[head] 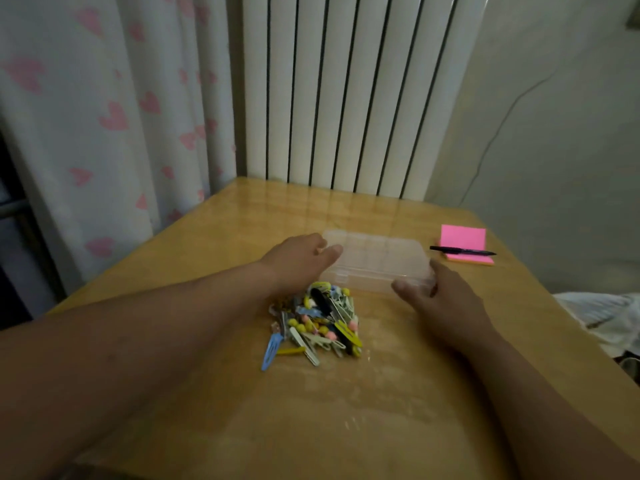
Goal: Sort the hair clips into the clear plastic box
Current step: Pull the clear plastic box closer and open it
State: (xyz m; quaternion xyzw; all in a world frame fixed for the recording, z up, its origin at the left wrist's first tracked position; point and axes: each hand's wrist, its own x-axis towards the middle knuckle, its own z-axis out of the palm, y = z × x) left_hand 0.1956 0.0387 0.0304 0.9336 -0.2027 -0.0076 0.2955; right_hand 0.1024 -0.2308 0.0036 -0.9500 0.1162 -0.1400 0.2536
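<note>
The clear box [377,259] lay shut on the wooden table [346,410], its lid down and its inner dividers faintly visible. The left hand [298,263] gripped the box's left end, thumb on the lid and the other fingers hidden behind the edge. The right hand [438,299] clasped the box's near right corner, thumb along the front wall and fingers curled round the side. The clips [315,322] sat in a mixed heap just in front of the box, between both forearms. Right of the box lay a pink pad [464,242] with a black pen [462,251] across it.
</note>
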